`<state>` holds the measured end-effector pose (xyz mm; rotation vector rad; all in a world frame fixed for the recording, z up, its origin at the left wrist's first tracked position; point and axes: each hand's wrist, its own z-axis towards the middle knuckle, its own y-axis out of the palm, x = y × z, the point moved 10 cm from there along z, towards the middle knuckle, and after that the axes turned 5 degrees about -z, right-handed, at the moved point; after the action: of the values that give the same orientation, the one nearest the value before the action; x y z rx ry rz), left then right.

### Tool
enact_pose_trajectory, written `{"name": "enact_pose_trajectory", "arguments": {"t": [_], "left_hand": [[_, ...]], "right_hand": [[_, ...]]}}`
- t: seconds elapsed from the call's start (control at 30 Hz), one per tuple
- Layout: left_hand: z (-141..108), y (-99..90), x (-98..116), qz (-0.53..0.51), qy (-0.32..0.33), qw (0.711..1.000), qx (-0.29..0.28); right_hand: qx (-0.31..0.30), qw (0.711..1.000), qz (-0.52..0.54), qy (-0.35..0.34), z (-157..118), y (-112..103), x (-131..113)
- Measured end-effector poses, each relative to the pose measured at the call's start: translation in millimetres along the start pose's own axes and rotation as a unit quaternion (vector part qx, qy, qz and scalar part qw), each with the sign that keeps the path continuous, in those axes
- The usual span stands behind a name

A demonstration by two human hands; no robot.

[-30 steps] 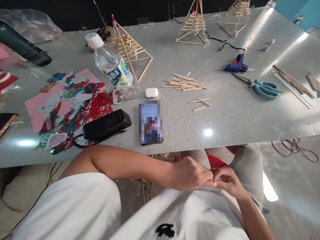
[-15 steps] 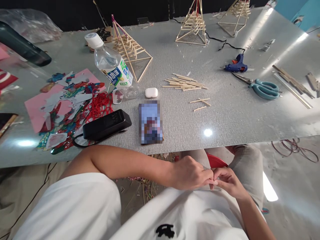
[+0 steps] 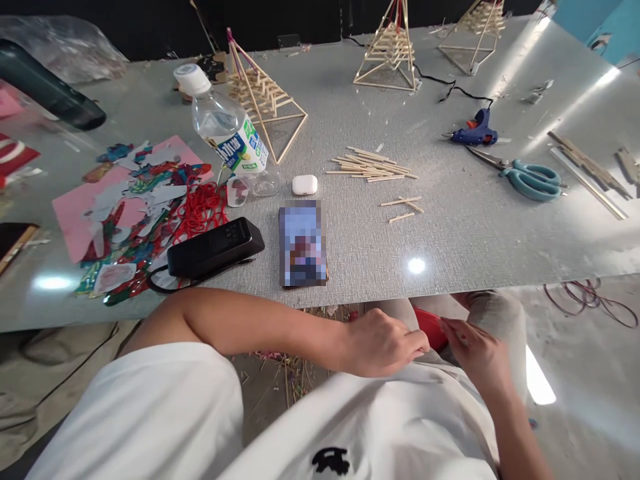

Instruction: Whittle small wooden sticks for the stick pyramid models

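Below the table's front edge, over my lap, my left hand (image 3: 387, 343) is closed, its thumb and forefinger pressed together. A short gap to the right, my right hand (image 3: 477, 350) is pinched at the fingertips. Anything between either set of fingers is too small or hidden to name. On the table above them lie a few short wooden sticks (image 3: 403, 201) and a larger pile of such sticks (image 3: 373, 165). A phone (image 3: 303, 243) lies face up near the edge, with a white earbud case (image 3: 305, 185) behind it.
Stick pyramids (image 3: 385, 57) stand at the back. A plastic bottle (image 3: 227, 127), red string (image 3: 200, 210) and a black device (image 3: 215, 248) are at left. Scissors (image 3: 535, 180) and a blue glue gun (image 3: 477, 130) lie at right. A red stool (image 3: 431, 328) shows below.
My hands, which were touching at the fingertips, are now apart. The right hand has moved right and slightly up, while the left has hardly moved.
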<state>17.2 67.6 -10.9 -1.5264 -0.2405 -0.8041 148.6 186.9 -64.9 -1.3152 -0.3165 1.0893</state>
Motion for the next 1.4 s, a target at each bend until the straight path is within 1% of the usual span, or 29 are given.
{"name": "enact_pose_trajectory", "arguments": {"t": [0.07,0.2,0.27,0.33,0.37,0.43,0.47,0.57,0.67,0.73,0.8,0.87,0.97,1.07,1.13,1.17,1.23,1.33,1.4], "left_hand": [[1,-1.6,-5,-0.033,-0.042,0.998,-0.021],[0,-5.3,-17,-0.131,-0.132,0.982,-0.043],[0,-6.4,-22,-0.183,-0.167,0.968,-0.041],[1,-7.2,-25,-0.237,-0.187,0.953,-0.031],[1,-8.0,-26,-0.262,-0.192,0.945,-0.023],[2,-9.9,-27,-0.304,-0.195,0.932,-0.005],[2,-10.9,-27,-0.321,-0.194,0.927,0.003],[3,-13.5,-25,-0.358,-0.182,0.915,0.021],[2,-15.0,-23,-0.368,-0.175,0.913,0.026],[2,-14.9,-23,-0.364,-0.177,0.914,0.022],[2,-13.9,-24,-0.369,-0.185,0.911,0.019],[1,-12.2,-26,-0.393,-0.196,0.898,0.019],[1,-5.2,-30,-0.461,-0.225,0.858,0.018],[1,7.5,-34,-0.551,-0.258,0.793,0.007],[3,11.9,-34,-0.602,-0.260,0.755,0.010],[4,12.0,-33,-0.621,-0.254,0.742,0.015],[6,9.2,-32,-0.644,-0.238,0.727,0.026],[6,2.8,-28,-0.677,-0.221,0.701,0.038],[5,-2.4,-25,-0.699,-0.211,0.682,0.045]], "right_hand": [[-0.011,0.998,0.062,-0.004,0,-4,-16],[-0.037,0.980,0.191,0.036,6,-13,-38],[-0.056,0.968,0.244,0.012,8,-14,-51],[-0.046,0.957,0.285,-0.037,9,-19,-63],[-0.031,0.952,0.299,-0.053,9,-22,-67],[-0.006,0.946,0.319,-0.057,9,-25,-68],[-0.001,0.944,0.327,-0.052,9,-25,-68],[-0.017,0.940,0.340,-0.034,8,-20,-66],[-0.028,0.939,0.341,-0.019,7,-18,-62],[-0.025,0.940,0.338,-0.023,7,-19,-62],[-0.008,0.944,0.328,-0.038,8,-24,-64],[0.020,0.948,0.311,-0.057,8,-31,-67],[0.059,0.952,0.292,-0.071,7,-39,-67],[0.088,0.952,0.287,-0.055,4,-43,-63],[0.107,0.952,0.286,-0.030,3,-45,-60],[0.115,0.950,0.289,-0.018,3,-46,-61],[0.122,0.945,0.304,-0.009,4,-48,-67],[0.118,0.929,0.350,-0.026,7,-50,-83],[0.117,0.922,0.369,-0.016,7,-51,-82]]}}
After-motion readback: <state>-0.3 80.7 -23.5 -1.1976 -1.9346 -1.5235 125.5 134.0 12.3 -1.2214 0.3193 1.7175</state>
